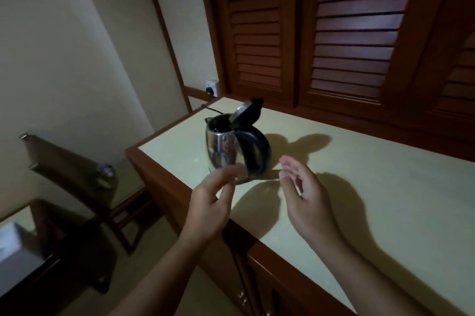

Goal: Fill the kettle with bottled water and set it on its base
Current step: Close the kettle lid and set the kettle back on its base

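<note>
While a polished steel kettle (pixel 223 151) with a black handle (pixel 262 148) stands lid-open on the cream-topped wooden table (pixel 372 200), the left hand (pixel 210 205) and right hand (pixel 308 200) hover empty and loose-fingered just short of it, the right nearer the handle turned its way.

The kettle (pixel 232 146) stands on the bench (pixel 372 200), lid (pixel 246 112) tipped open, just beyond both hands. The left hand (pixel 210 202) and right hand (pixel 305 192) hover apart, fingers loose, holding nothing.

Pale wood-edged cabinet top (pixel 359 200), steel kettle (pixel 226 151) upright near its left end, lid (pixel 245 112) open.
</note>
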`<state>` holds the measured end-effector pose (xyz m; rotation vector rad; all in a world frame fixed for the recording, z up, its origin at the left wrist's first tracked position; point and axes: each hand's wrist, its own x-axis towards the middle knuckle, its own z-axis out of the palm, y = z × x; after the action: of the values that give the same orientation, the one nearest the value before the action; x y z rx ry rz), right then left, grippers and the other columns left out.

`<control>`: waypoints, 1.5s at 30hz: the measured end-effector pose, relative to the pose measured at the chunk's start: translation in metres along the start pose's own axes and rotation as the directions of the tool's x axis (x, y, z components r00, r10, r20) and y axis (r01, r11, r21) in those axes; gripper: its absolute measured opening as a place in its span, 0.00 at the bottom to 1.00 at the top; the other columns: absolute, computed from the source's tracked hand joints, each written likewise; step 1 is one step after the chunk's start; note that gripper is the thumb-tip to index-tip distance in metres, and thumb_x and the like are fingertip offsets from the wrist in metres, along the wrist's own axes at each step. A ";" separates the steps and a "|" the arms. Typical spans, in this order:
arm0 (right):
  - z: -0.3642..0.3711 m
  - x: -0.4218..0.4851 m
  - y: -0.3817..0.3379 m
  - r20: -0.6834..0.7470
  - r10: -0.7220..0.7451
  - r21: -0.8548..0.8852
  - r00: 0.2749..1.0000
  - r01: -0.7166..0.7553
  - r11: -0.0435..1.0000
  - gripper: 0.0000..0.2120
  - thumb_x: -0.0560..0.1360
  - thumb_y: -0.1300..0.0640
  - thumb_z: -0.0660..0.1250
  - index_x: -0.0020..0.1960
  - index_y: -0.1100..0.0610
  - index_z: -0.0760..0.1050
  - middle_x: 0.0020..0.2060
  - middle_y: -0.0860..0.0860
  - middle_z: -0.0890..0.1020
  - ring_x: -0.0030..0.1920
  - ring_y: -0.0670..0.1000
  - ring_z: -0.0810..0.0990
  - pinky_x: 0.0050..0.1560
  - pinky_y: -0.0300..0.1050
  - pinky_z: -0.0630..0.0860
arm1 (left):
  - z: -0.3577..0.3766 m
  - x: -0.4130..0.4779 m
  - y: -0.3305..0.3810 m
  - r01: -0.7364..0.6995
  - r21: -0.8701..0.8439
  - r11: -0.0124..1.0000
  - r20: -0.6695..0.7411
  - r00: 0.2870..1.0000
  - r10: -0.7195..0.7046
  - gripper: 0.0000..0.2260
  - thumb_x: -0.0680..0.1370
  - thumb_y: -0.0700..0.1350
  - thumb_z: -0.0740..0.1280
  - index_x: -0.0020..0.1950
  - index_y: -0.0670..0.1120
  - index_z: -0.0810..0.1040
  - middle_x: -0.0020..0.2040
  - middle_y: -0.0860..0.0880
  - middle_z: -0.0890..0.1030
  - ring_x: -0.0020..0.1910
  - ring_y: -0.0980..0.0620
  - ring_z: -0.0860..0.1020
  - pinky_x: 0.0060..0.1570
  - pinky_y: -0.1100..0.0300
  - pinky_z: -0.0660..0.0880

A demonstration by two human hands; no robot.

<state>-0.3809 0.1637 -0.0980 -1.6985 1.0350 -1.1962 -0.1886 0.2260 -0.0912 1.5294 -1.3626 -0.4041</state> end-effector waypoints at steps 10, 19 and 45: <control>0.088 0.051 -0.041 -0.418 -0.077 -0.085 0.905 0.045 0.995 0.24 0.77 0.41 0.68 0.71 0.42 0.69 0.68 0.37 0.74 0.70 0.39 0.70 0.72 0.48 0.69 | -0.068 0.103 -0.078 -0.094 -0.105 0.990 0.056 0.993 0.101 0.10 0.85 0.45 0.64 0.65 0.53 0.80 0.61 0.60 0.82 0.62 0.62 0.78 0.56 0.69 0.75; 0.145 0.079 -0.074 -0.682 -0.041 -0.160 0.730 -0.094 0.983 0.16 0.79 0.50 0.68 0.65 0.50 0.74 0.56 0.36 0.79 0.50 0.21 0.72 0.45 0.15 0.64 | -0.089 0.167 -0.118 -0.129 -0.270 0.954 0.267 0.942 0.204 0.11 0.84 0.47 0.67 0.66 0.56 0.77 0.61 0.60 0.80 0.63 0.62 0.77 0.59 0.67 0.75; 0.199 0.137 -0.112 -0.192 -0.039 -0.956 0.981 -0.178 0.232 0.28 0.74 0.36 0.54 0.61 0.50 0.80 0.75 0.48 0.69 0.77 0.55 0.60 0.77 0.61 0.54 | -0.083 0.190 -0.152 -0.048 -0.362 0.931 0.455 0.862 0.222 0.18 0.82 0.42 0.71 0.66 0.61 0.73 0.59 0.66 0.81 0.61 0.68 0.79 0.59 0.69 0.78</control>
<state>-0.1406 0.1056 0.0003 -2.4175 2.3004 -0.5341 0.0180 0.0739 -0.1130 1.0665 -1.6741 -0.9369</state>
